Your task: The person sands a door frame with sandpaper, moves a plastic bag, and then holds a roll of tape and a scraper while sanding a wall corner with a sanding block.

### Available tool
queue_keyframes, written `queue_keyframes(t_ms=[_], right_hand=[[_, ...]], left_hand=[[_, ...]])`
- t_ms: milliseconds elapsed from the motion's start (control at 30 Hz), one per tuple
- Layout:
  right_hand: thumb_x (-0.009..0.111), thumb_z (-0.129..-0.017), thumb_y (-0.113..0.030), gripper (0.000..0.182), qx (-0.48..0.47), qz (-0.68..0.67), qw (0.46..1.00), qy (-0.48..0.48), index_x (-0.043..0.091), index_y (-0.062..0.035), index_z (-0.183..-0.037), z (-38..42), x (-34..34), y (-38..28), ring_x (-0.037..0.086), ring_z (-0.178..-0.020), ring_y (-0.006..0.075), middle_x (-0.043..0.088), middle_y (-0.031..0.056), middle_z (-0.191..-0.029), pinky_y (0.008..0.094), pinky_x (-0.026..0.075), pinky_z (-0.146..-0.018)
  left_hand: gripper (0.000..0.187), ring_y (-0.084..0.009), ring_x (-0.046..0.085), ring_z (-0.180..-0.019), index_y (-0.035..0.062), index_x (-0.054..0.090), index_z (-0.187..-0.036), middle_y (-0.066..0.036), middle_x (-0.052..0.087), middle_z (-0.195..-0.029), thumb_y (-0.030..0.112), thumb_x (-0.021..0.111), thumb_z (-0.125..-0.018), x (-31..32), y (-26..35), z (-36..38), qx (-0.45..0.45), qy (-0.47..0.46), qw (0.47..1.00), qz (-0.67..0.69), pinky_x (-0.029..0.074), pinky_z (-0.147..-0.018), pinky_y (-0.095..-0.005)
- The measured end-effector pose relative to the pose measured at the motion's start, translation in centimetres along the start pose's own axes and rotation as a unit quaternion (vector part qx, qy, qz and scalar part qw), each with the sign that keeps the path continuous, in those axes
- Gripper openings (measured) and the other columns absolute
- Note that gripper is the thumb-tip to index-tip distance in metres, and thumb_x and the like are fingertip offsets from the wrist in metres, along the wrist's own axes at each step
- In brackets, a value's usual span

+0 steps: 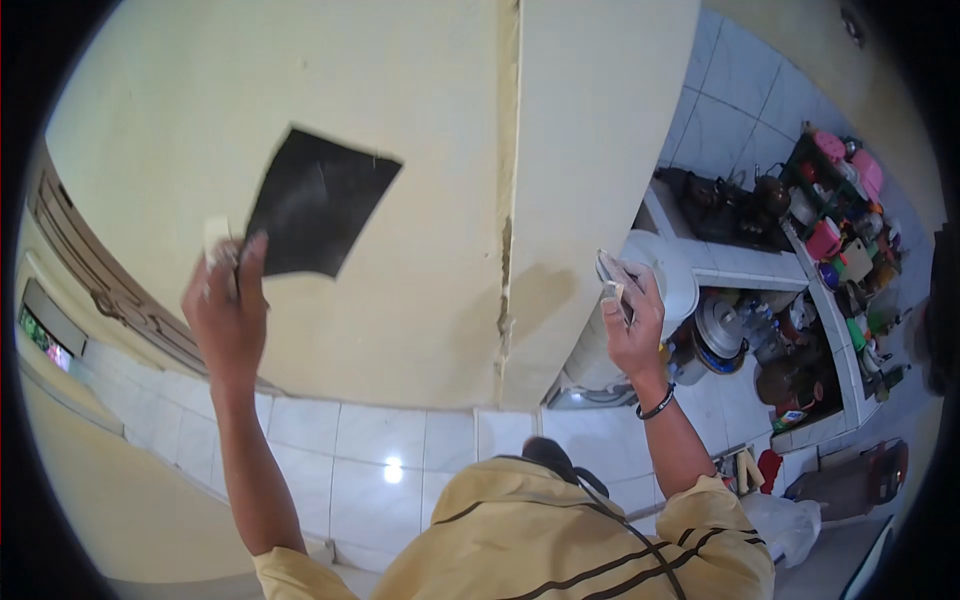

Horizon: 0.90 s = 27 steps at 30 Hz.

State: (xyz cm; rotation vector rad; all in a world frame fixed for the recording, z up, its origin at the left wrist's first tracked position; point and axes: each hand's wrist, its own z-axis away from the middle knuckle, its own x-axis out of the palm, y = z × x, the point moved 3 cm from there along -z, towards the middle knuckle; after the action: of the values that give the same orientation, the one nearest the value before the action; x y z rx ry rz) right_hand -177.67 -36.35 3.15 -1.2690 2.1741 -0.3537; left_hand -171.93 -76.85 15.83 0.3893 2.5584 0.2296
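Observation:
My left hand is raised in front of the cream wall, its fingers pinched on the lower left edge of a black sheet of sandpaper. A small whitish piece shows beside the same fingertips. To the right, my right hand is closed, with white dust on its fingers. Between thumb and fingers is a small, thin, greyish piece, too little exposed to name. A rough vertical crack runs down the wall between my two hands.
A tiled kitchen counter stands at right, with a dark stove, a dish rack and several pots under it. A white bucket is behind my right hand. At left is a carved wooden door; white floor tiles lie below.

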Motion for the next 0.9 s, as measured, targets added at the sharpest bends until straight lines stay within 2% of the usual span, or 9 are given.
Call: queue_keyframes(t_ms=[67, 133, 267, 433, 500, 633, 733, 833, 900], right_hand=[[0.068, -0.089, -0.031, 0.047, -0.063, 0.038, 0.997, 0.024, 0.065, -0.0007, -0.125, -1.7, -0.1, -0.8, 0.058, -0.097, 0.0319, 0.056, 0.0197, -0.112, 0.0364, 0.049, -0.086], [0.072, -0.085, -0.032, 0.05, -0.105, 0.078, 0.991, 0.031, 0.066, -0.0019, -0.125, -2.8, -0.1, -1.3, 0.057, -0.1, 0.0357, 0.055, 0.0208, -0.114, 0.0405, 0.049, -0.088], [0.075, -0.081, -0.037, 0.054, -0.195, 0.156, 0.968, 0.032, 0.067, -0.0069, -0.126, -4.9, 0.1, -2.9, 0.055, -0.101, 0.037, 0.055, 0.0192, -0.114, 0.047, 0.048, -0.088], [0.071, -0.083, -0.044, 0.055, -0.269, 0.262, 0.927, 0.022, 0.067, -0.0108, -0.126, -6.7, 1.1, -3.7, 0.055, -0.102, 0.0355, 0.054, 0.0181, -0.116, 0.0464, 0.046, -0.089], [0.069, -0.085, -0.046, 0.055, -0.314, 0.33, 0.89, 0.026, 0.068, -0.0096, -0.126, -7.3, 1.7, -3.6, 0.055, -0.104, 0.0361, 0.053, 0.0187, -0.118, 0.0472, 0.046, -0.089], [0.066, -0.087, -0.048, 0.054, -0.328, 0.38, 0.859, 0.1, 0.067, -0.0117, -0.127, -10.8, 1.0, -2.7, 0.054, -0.104, 0.0348, 0.052, 0.0175, -0.119, 0.0465, 0.045, -0.088], [0.066, -0.088, -0.05, 0.055, -0.321, 0.409, 0.839, 0.161, 0.067, -0.0117, -0.127, -13.6, -0.4, -2.7, 0.055, -0.101, 0.0338, 0.054, 0.0173, -0.117, 0.0451, 0.045, -0.085], [0.065, -0.088, -0.05, 0.053, -0.33, 0.423, 0.835, 0.124, 0.067, -0.0121, -0.126, -13.2, 0.3, -1.6, 0.055, -0.101, 0.0332, 0.055, 0.0172, -0.117, 0.0447, 0.045, -0.086], [0.065, -0.089, -0.049, 0.053, -0.384, 0.432, 0.811, 0.085, 0.067, -0.0129, -0.128, -11.8, 1.7, -0.2, 0.055, -0.102, 0.0338, 0.054, 0.0173, -0.118, 0.0464, 0.045, -0.087]], left_hand=[[0.013, -0.0314, 0.057, -0.064, -0.0045, 0.063, -0.089, -0.017, 0.061, -0.077, 0.007, 0.066, -0.092, 0.6, -0.4, 1.3, 0.006, -0.02, 1.0, 0.01, 0.045, -0.06, -0.0378], [0.014, -0.0287, 0.058, -0.063, -0.004, 0.064, -0.087, -0.017, 0.06, -0.075, 0.009, 0.067, -0.092, 1.2, -0.6, 3.2, -0.059, -0.062, 0.995, 0.044, 0.044, -0.058, -0.0373], [0.015, -0.0269, 0.056, -0.057, -0.0036, 0.063, -0.083, -0.015, 0.058, -0.07, 0.009, 0.069, -0.09, 2.9, -1.1, 7.0, -0.118, -0.112, 0.983, 0.088, 0.042, -0.054, -0.0367], [0.018, -0.0252, 0.053, -0.053, -0.0034, 0.06, -0.08, -0.015, 0.056, -0.067, 0.009, 0.067, -0.091, 4.8, -1.8, 12.1, -0.181, -0.147, 0.962, 0.141, 0.04, -0.052, -0.037], [0.021, -0.0272, 0.052, -0.053, -0.0034, 0.059, -0.079, -0.015, 0.054, -0.066, 0.011, 0.066, -0.092, 5.2, -2.1, 14.0, -0.134, -0.137, 0.973, 0.127, 0.04, -0.053, -0.0375], [0.027, -0.0286, 0.051, -0.051, -0.004, 0.056, -0.076, -0.015, 0.051, -0.06, 0.014, 0.064, -0.095, 6.4, -4.5, 19.3, -0.239, -0.184, 0.938, 0.17, 0.039, -0.052, -0.038], [0.03, -0.0286, 0.052, -0.05, -0.0042, 0.054, -0.074, -0.015, 0.052, -0.06, 0.015, 0.063, -0.095, 5.5, -4.1, 21.8, -0.314, -0.173, 0.917, 0.174, 0.04, -0.052, -0.0386], [0.03, -0.028, 0.054, -0.05, -0.0046, 0.054, -0.074, -0.015, 0.054, -0.06, 0.015, 0.061, -0.096, 4.7, -4.3, 24.9, -0.363, -0.181, 0.898, 0.172, 0.04, -0.051, -0.0386], [0.03, -0.0269, 0.054, -0.049, -0.0047, 0.055, -0.075, -0.016, 0.054, -0.06, 0.016, 0.061, -0.096, 4.2, -5.0, 27.0, -0.342, -0.183, 0.911, 0.138, 0.041, -0.05, -0.0383]])
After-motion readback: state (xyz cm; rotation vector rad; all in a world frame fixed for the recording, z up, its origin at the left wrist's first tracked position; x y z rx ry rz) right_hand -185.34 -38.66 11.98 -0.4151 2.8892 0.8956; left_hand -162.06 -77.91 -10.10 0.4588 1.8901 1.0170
